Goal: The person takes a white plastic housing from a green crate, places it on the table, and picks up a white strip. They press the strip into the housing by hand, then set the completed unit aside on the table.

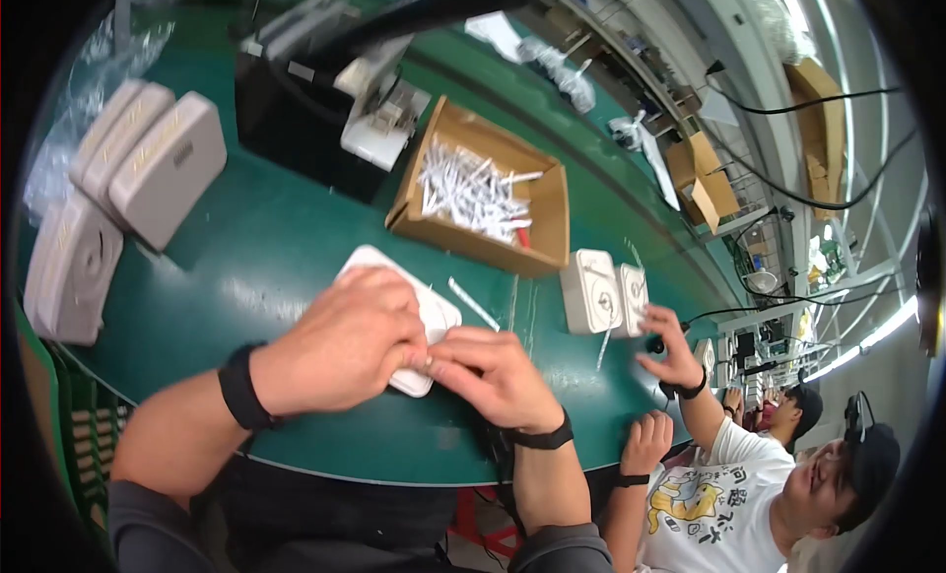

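Note:
A flat white plastic case with rounded corners (379, 261) lies on the green table in front of me, partly covered by my hands. My left hand (345, 338) is closed over it, thumb and fingers pinched together near its right side. My right hand (498, 378) meets it there, thumb and fingers also closed in a pinch. Whatever is between the fingertips is too small and too covered to make out. Just beyond my right hand, a narrow white strip (473, 304) rests on the table.
An open cardboard box (488, 246) full of white paper strips stands beyond my hands. Black equipment (296, 130) is at the back left. Light-coloured cases (168, 169) stand stacked at the left. At the right, a co-worker's hand (673, 351) reaches beside two white cases (594, 292).

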`<state>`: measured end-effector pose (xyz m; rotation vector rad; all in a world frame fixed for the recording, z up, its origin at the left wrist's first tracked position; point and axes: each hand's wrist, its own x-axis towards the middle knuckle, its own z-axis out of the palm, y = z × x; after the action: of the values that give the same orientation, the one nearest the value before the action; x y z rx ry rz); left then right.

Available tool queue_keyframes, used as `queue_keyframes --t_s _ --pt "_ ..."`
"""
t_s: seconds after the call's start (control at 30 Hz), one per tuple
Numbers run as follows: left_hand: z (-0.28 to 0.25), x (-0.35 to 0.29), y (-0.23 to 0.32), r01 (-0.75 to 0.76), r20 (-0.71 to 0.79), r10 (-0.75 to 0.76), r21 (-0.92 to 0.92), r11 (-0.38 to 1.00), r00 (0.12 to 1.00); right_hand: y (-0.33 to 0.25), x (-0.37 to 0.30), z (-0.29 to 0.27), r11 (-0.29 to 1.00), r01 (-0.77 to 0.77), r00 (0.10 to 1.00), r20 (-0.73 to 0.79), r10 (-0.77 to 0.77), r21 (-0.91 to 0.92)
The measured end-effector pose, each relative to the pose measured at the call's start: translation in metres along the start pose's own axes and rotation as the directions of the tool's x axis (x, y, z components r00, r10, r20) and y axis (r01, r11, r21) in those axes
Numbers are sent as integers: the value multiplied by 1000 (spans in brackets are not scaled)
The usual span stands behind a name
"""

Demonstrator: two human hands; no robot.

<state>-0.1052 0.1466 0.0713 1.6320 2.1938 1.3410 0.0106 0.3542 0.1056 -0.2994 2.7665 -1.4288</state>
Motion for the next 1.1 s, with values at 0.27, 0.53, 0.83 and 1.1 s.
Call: queue_keyframes --t_s 0.27,0.53,0.83,1.1 --pt "-4 0 -2 22 22 -19 -115 993 1000 21 -5 4 996 89 996 -10 -88 28" --pt "-17 9 -2 91 -84 -116 -248 964 990 18 1 3 996 92 996 3 -92 -20" --pt "-24 13 -71 227 -422 -301 -218 949 855 7 -23 56 824 -81 962 -260 -82 -560" --pt "-21 13 -76 265 -336 -343 -257 929 877 -17 -125 47 729 -342 917 -380 121 -593"
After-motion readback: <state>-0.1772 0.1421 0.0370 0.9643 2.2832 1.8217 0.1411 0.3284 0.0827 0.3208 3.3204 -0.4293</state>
